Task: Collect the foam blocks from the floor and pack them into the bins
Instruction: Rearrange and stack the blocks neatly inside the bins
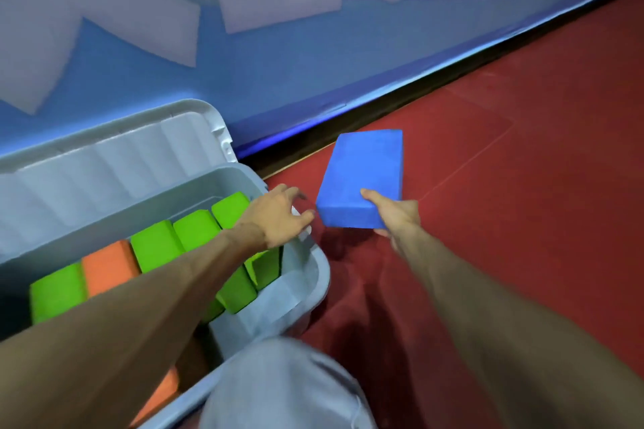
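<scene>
- Gripping the blue block [362, 178] at its near end: right hand [393, 214], thumb on the top face, the other fingers out of sight beneath
- Block location: over the red floor [522, 185], just right of the grey bin [315, 275]; the shadow under it suggests it is lifted, not resting
- Long axis runs near to far, tipped a little rightward at the far end; the held end is the near one
- Key relation: the bin lies to the left of the block, so the carry goes leftward across the right rim
- Left hand [278, 216] is relaxed and holds nothing, fingers spread over that same rim, between block and bin; it is the hand nearer the bin
- Bin contents: green blocks [156, 247] and an orange block [108, 265] stood on edge in a row; bare bin wall shows at the right end, judged the likeliest slot
- Lid [104, 157] stands open at the far side
- Hard to make out: whether the left hand touches the rim; the bin's near part, covered by the left forearm and a grey trouser knee [285, 383]; the bin's left end, cut off by the frame
</scene>
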